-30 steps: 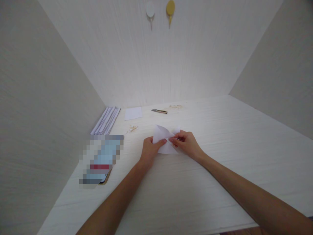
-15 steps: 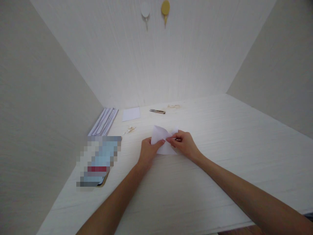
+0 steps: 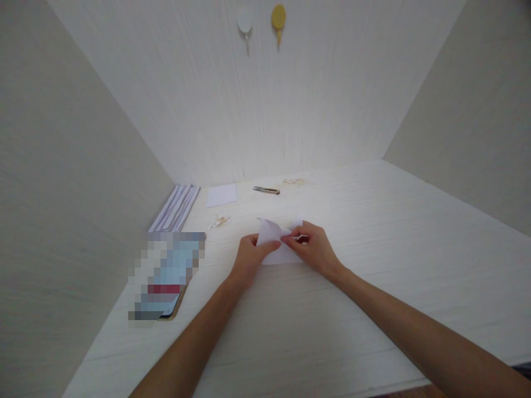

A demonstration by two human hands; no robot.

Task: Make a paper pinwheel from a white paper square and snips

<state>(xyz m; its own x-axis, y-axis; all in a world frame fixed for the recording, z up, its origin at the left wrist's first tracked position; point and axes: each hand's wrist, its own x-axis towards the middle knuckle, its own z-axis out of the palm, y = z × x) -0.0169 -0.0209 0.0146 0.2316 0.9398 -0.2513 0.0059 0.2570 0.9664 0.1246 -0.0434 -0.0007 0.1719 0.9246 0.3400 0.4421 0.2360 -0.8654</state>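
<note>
Fingers: both hands pinch a folded white paper [image 3: 277,243] where they meet.
Left hand [image 3: 248,257]: thumb on the paper's left flap, likely pinning it flat.
Right hand [image 3: 314,249]: fingertips nip the centre crease.
Paper: on the table [image 3: 373,265], mid-scene, one flap tipped up.
Far: snips [image 3: 266,190], small sheet [image 3: 222,194], paper stack [image 3: 175,207] at far left.
Left: blurred flat item [image 3: 166,275].
Wall: two hooks [image 3: 261,22].
Obstructions: none near the paper.
</note>
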